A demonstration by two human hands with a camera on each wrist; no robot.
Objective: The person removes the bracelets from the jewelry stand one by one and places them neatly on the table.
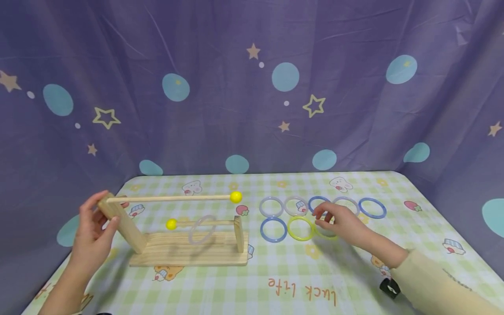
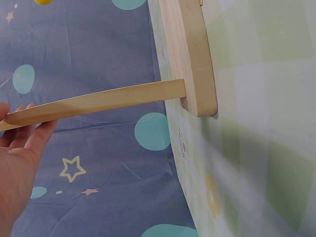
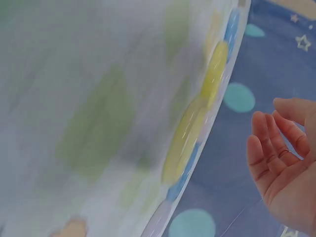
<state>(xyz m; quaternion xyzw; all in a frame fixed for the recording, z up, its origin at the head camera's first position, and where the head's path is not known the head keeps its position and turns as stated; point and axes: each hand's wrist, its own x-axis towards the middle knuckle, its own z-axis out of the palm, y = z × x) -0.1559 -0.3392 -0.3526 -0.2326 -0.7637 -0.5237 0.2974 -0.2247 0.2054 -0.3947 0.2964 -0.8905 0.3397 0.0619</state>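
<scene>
A wooden stand [image 1: 189,249] has two upright posts, each with a rod tipped by a yellow ball. My left hand [image 1: 93,234] grips the top of the taller left post [image 2: 98,102], thumb on the near side and fingers behind. A pale translucent ring [image 1: 202,229] hangs on the lower rod. Over the loose rings on the right, my right hand [image 1: 340,222] hovers with loosely bent fingers and holds nothing. Below it lies a yellow-green ring [image 3: 185,140], partly hidden by the hand in the head view. Beside that are a yellow ring [image 1: 301,228] and a blue ring [image 1: 273,229].
Behind these, a back row of blue and pale translucent rings [image 1: 271,206] runs across the checked tablecloth [image 1: 283,267]. A black object [image 1: 390,288] shows by the right sleeve. A purple curtain [image 1: 220,52] with stars and balloons hangs behind the table.
</scene>
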